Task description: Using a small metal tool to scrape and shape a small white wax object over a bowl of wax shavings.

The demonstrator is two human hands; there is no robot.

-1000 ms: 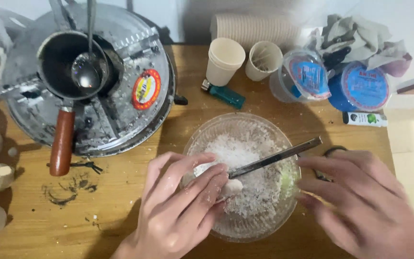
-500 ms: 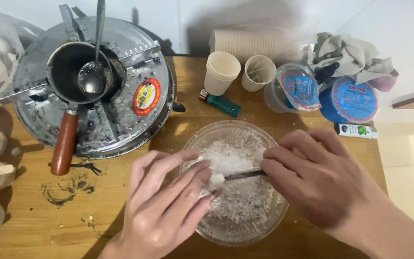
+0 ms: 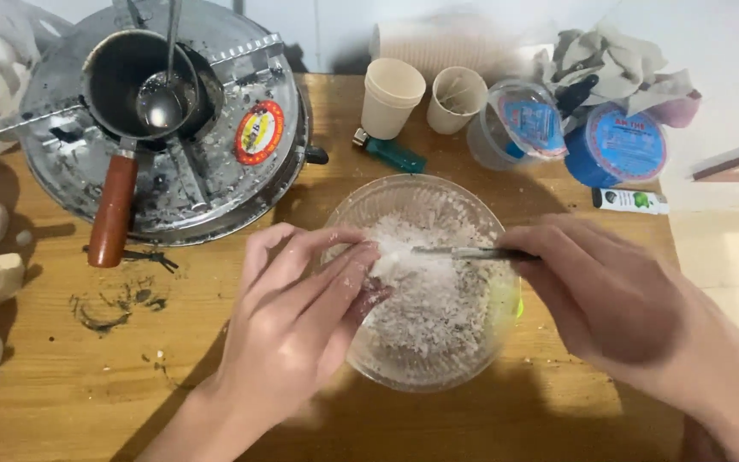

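Note:
A clear glass bowl (image 3: 438, 201) holding white flaky shavings (image 3: 429, 295) sits on the wooden table (image 3: 130, 376). My right hand (image 3: 600, 295) grips a thin metal blade (image 3: 459, 252) that points left over the bowl. My left hand (image 3: 297, 321) reaches in from the bowl's left rim, its fingers closed around a small white lump that is mostly hidden by them, right at the blade's tip.
A round metal stove (image 3: 173, 137) at the back left carries a small pot with a brown handle (image 3: 113, 210) and a ladle (image 3: 160, 94). Behind the bowl stand two paper cups (image 3: 391, 94), a green lighter (image 3: 395, 154), two lidded tubs (image 3: 617, 145) and a cloth (image 3: 617, 60).
My right hand has slid left along the blade toward the bowl's middle. My left hand stays at the left rim, fingers still closed on the lump.

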